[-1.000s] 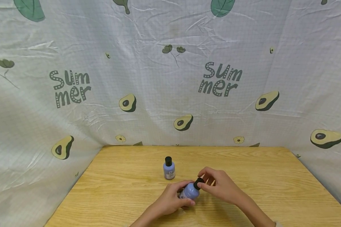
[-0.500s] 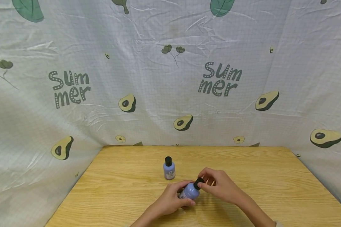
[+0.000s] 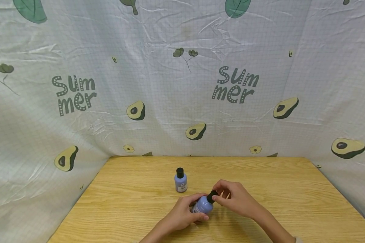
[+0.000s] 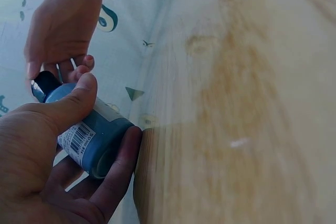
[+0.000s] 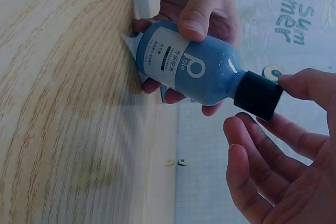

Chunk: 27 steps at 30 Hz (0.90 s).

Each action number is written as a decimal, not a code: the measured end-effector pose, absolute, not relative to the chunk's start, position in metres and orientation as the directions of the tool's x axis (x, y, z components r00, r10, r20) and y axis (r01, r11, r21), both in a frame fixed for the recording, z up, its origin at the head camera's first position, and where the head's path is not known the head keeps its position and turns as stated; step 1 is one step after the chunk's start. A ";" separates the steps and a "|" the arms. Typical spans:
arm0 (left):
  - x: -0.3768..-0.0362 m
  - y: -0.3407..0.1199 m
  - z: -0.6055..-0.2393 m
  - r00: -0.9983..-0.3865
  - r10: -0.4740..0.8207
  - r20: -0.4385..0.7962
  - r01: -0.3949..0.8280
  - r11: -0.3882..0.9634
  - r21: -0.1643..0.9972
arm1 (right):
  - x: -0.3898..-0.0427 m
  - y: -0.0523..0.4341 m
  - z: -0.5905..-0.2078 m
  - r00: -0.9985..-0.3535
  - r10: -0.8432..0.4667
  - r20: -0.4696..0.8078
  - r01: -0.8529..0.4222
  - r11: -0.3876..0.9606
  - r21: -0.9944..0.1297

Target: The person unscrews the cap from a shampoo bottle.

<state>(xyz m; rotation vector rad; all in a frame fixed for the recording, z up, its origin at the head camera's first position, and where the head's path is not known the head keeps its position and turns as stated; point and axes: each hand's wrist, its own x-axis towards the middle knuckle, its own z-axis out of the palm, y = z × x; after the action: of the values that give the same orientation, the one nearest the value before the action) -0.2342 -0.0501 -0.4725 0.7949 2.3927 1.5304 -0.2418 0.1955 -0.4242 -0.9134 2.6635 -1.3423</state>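
A small blue-violet bottle (image 3: 203, 204) with a white label lies tilted in my left hand (image 3: 182, 213), its neck pointing up and to the right. The left thumb and fingers wrap round its body; in the left wrist view a barcode label (image 4: 80, 139) faces that camera. My right hand (image 3: 235, 198) pinches the black cap (image 3: 212, 196) between thumb and index finger. In the right wrist view the cap (image 5: 258, 95) sits on the bottle's neck, and the other right fingers (image 5: 252, 156) curl loosely below it.
A second blue-violet bottle (image 3: 181, 184) with a black cap stands upright behind the left hand. The wooden table (image 3: 134, 189) ends at a white cloth (image 3: 164, 84) printed with avocados, which hangs at the back and both sides.
Both hands keep their hold on the bottle and its cap, almost in place. The standing bottle has not moved.
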 end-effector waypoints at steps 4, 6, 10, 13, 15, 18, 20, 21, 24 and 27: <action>-0.234 -0.050 -0.471 -0.840 0.527 0.126 0.341 0.333 0.879 | -0.243 0.195 -0.423 -0.835 -0.505 0.218 -0.477 0.468 -0.743; -0.234 -0.050 -0.470 -0.841 0.525 0.129 0.345 0.338 0.875 | -0.244 0.196 -0.423 -0.839 -0.501 0.212 -0.470 0.471 -0.746; -0.235 -0.050 -0.470 -0.839 0.529 0.129 0.348 0.338 0.875 | -0.244 0.196 -0.425 -0.834 -0.510 0.212 -0.471 0.456 -0.755; -0.235 -0.050 -0.470 -0.838 0.531 0.124 0.342 0.335 0.878 | -0.244 0.197 -0.425 -0.824 -0.522 0.222 -0.484 0.444 -0.754; -0.235 -0.050 -0.471 -0.839 0.530 0.119 0.337 0.335 0.880 | -0.244 0.196 -0.424 -0.821 -0.525 0.224 -0.489 0.444 -0.751; -0.235 -0.050 -0.472 -0.840 0.530 0.116 0.333 0.334 0.882 | -0.243 0.196 -0.424 -0.826 -0.520 0.218 -0.482 0.450 -0.752; -0.235 -0.050 -0.472 -0.840 0.530 0.116 0.331 0.333 0.883 | -0.243 0.195 -0.423 -0.836 -0.509 0.206 -0.467 0.462 -0.754; -0.235 -0.050 -0.472 -0.840 0.530 0.117 0.332 0.331 0.883 | -0.243 0.195 -0.423 -0.840 -0.504 0.201 -0.461 0.466 -0.755; -0.235 -0.050 -0.472 -0.839 0.531 0.118 0.332 0.328 0.884 | -0.245 0.196 -0.423 -0.848 -0.497 0.183 -0.445 0.480 -0.756; -0.235 -0.049 -0.472 -0.841 0.529 0.115 0.328 0.329 0.886 | -0.245 0.197 -0.424 -0.840 -0.510 0.187 -0.454 0.469 -0.758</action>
<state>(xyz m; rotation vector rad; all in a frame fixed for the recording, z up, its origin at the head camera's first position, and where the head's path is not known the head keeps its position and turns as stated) -0.2350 -0.0495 -0.4717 0.7831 2.3963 1.5254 -0.2453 0.1968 -0.4240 -0.8659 2.6361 -1.3289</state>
